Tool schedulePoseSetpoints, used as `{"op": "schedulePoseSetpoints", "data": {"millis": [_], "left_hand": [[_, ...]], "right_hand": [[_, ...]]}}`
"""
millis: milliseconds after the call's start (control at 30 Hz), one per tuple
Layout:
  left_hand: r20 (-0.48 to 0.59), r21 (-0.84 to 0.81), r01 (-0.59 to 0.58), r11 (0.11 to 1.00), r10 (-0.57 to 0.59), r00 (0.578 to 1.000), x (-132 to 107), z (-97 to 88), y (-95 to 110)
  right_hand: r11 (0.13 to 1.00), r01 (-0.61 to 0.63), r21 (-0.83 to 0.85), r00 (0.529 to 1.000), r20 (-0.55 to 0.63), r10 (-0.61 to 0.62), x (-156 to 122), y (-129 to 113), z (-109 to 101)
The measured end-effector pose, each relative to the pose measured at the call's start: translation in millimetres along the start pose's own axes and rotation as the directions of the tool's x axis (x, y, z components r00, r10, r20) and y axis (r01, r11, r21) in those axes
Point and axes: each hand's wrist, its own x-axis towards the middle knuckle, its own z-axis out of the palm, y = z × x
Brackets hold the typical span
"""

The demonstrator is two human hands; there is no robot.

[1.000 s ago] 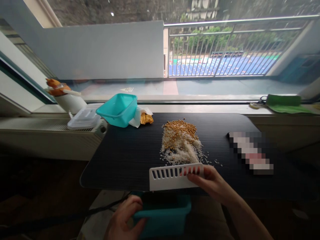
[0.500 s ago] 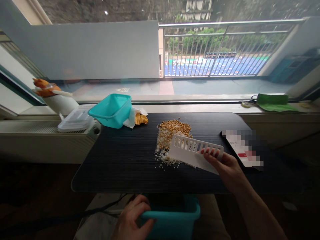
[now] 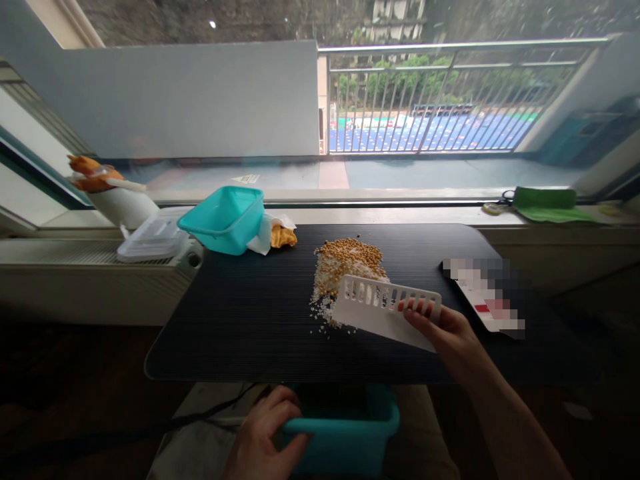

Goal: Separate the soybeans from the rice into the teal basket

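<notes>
My right hand (image 3: 450, 333) grips the right end of a white slotted plastic plate (image 3: 380, 323), its fingers around the slotted edge. The plate is tilted and hides the near right part of a pile of white rice grains (image 3: 330, 277) mixed with yellow soybeans (image 3: 357, 252) on the table. Below the table's near edge, my left hand (image 3: 270, 437) is closed over the rim of a turquoise plastic bin (image 3: 345, 427). The bin's inside is dark, and I cannot tell what it holds.
The dark table (image 3: 240, 327) has rounded corners. At its far left stand a turquoise basket (image 3: 225, 217) and a crumpled orange-brown cloth or wrapper (image 3: 283, 236). A partly blurred phone-like object (image 3: 475, 293) lies at right. A clear lid (image 3: 153, 237) rests by the window; green cloth (image 3: 547, 203) lies on the sill.
The slotted plate in my right hand has shifted slightly left and toward me, uncovering a little more of the pile behind it. My left hand stays on the bin's rim.
</notes>
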Motion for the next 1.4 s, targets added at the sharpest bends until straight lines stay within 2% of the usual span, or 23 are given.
{"op": "schedulePoseSetpoints", "data": {"millis": [100,233,500,667,867,1067,1133,1267,1400], "left_hand": [[0.001,-0.010,0.001,1.000,-0.001,1.000,-0.9,-1.6,0.6],[-0.006,-0.025,0.011,1.000,-0.011,1.000,-1.3,-2.1,2.1],[-0.012,-0.043,0.002,0.999,-0.003,1.000,0.7,-0.8,5.8],[0.010,-0.040,-0.007,0.999,0.008,1.000,0.1,-1.6,6.3],[-0.030,-0.054,-0.025,0.998,0.024,0.999,0.5,-0.3,6.5],[-0.055,-0.055,-0.056,0.997,0.053,0.997,-0.2,0.6,6.8],[-0.051,-0.053,-0.057,0.997,0.054,0.997,0.1,0.3,7.4],[-0.031,-0.036,-0.022,0.999,0.020,0.999,1.6,0.2,8.5],[0.005,-0.023,0.001,1.000,-0.001,1.000,1.6,0.7,8.2]], "right_hand": [[1.000,0.010,-0.005,1.000,0.015,-0.010,-5.0,-4.8,1.0],[1.000,0.009,0.015,1.000,-0.027,-0.009,-13.0,-10.1,1.0],[1.000,-0.003,-0.003,0.998,0.059,0.003,-18.9,-10.8,2.9],[0.999,-0.017,-0.043,0.993,0.118,0.022,-22.3,-11.5,-4.0],[0.999,-0.028,-0.033,0.991,0.127,0.032,-23.6,-8.8,-4.4],[0.990,-0.132,-0.050,0.955,0.262,0.141,-27.9,-6.0,-6.6],[0.988,-0.155,-0.013,0.958,0.242,0.154,-30.2,-5.6,-6.5],[0.987,-0.084,0.135,0.995,0.063,0.076,-39.0,-0.2,15.6],[0.981,-0.102,0.162,0.994,0.065,0.093,-49.5,12.6,52.1]]}}
